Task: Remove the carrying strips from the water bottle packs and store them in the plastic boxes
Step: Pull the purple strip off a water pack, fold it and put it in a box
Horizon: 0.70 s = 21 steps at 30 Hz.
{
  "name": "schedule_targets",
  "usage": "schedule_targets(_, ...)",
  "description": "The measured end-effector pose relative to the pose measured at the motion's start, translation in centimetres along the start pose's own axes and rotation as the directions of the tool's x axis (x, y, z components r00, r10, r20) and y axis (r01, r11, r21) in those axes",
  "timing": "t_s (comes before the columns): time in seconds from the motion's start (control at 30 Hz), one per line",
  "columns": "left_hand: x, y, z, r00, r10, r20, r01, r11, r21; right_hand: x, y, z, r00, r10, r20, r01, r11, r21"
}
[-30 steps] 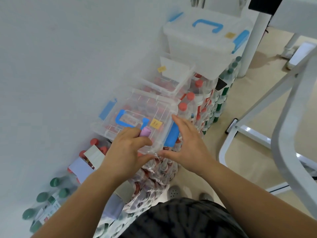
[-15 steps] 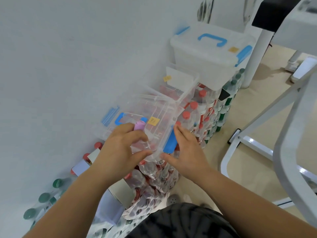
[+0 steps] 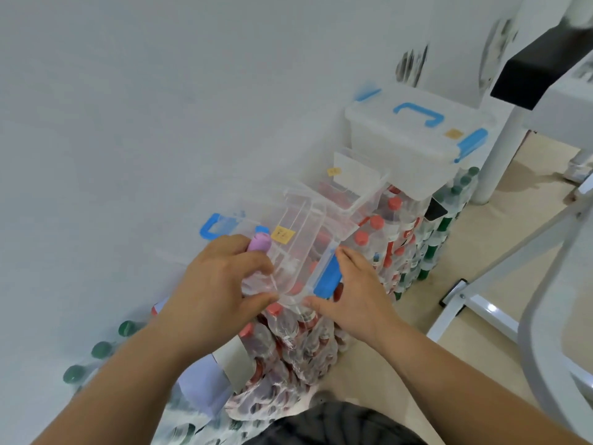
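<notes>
A clear plastic box lid (image 3: 298, 232) with a blue handle (image 3: 210, 227) and a yellow sticker stands tilted up on top of the shrink-wrapped packs of red-capped water bottles (image 3: 298, 342). My left hand (image 3: 218, 284) pinches the lid's near edge, thumb below and fingers on top; a purple cover (image 3: 259, 243) sits on one fingertip. My right hand (image 3: 356, 293) holds the lid's blue latch (image 3: 327, 277), fingers along it and thumb at the near corner. A grey-white carrying strip (image 3: 236, 361) lies across a pack below my left wrist.
Behind the lid an open clear box (image 3: 362, 194) rests on the packs, and a larger closed box (image 3: 414, 146) with blue latches stands beyond it. Green-capped bottles (image 3: 99, 348) lie at lower left. The wall is at left; a white metal frame (image 3: 481, 306) stands at right.
The lid has swung from nearly flat to steeply tilted. Both hands stayed on its near edge, and the right hand closed in on the blue latch.
</notes>
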State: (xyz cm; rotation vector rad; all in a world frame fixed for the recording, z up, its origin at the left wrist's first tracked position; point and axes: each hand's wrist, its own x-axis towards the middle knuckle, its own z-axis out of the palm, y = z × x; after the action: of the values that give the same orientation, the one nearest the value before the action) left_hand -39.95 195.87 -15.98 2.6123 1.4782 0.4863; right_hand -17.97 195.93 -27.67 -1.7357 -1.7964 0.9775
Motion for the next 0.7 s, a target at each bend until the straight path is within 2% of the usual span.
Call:
schedule_targets(0.13,-2.8,0.5,-0.6,0.992,-0.117,-0.05,0.119,0.993,0.022,-0.5,-1.1,-0.7,0.994,-0.08,-0.075,0.079,0.997,-0.023)
schedule_targets(0.2,-4.5,0.7,-0.5,0.978,-0.202,-0.049,0.204,0.978,0.039,-0.9,-2.6,-0.7,0.973,-0.193,-0.125,0.194,0.981,-0.003)
schedule_targets(0.27,-6.4,0.9,-0.2,0.961,-0.274,-0.046,0.276,0.96,0.052,-1.4,-4.6,-0.3,0.951,-0.291,-0.104,0.297,0.953,0.054)
schedule_targets(0.33,-8.1,0.9,0.3,0.939,-0.341,-0.046,0.343,0.937,0.058,-1.8,-6.2,0.8,0.926,-0.375,-0.032,0.377,0.92,0.111)
schedule_targets(0.43,-10.6,0.0,1.6,0.888,-0.458,-0.044,0.46,0.886,0.062,-2.0,-7.9,3.6,0.888,-0.432,0.157,0.415,0.9,0.131)
schedule_targets(0.6,-13.7,-2.6,3.4,0.794,-0.607,-0.036,0.608,0.792,0.05,-0.9,-8.7,8.8,0.801,-0.399,0.446,0.393,0.913,0.112)
schedule_targets(0.7,-14.6,-4.2,4.3,0.765,-0.642,-0.041,0.644,0.765,0.027,0.1,-9.1,10.9,0.769,-0.351,0.534,0.36,0.928,0.093)
